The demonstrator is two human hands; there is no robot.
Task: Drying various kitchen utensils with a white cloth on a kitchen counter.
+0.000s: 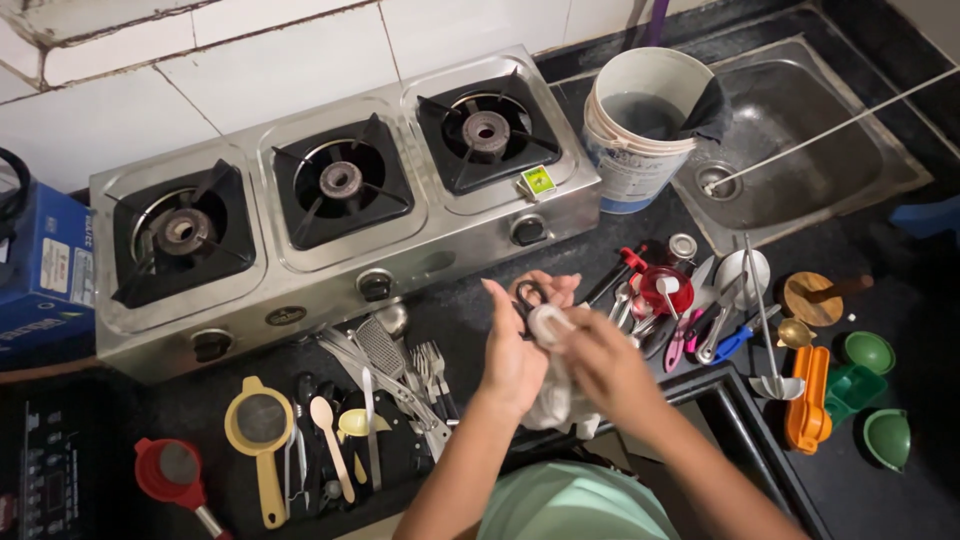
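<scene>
My left hand holds a pair of black-handled scissors up over the dark counter, in front of the stove. My right hand presses a white cloth against the scissors; the cloth wraps their lower part and hangs down between my hands. The blades are hidden by the cloth and fingers. Both hands are touching each other at the cloth.
A steel three-burner stove stands behind my hands. Forks, spoons, spatulas and strainers lie to the left; more utensils, an orange tool and green cups lie right. A white bucket stands beside a steel sink.
</scene>
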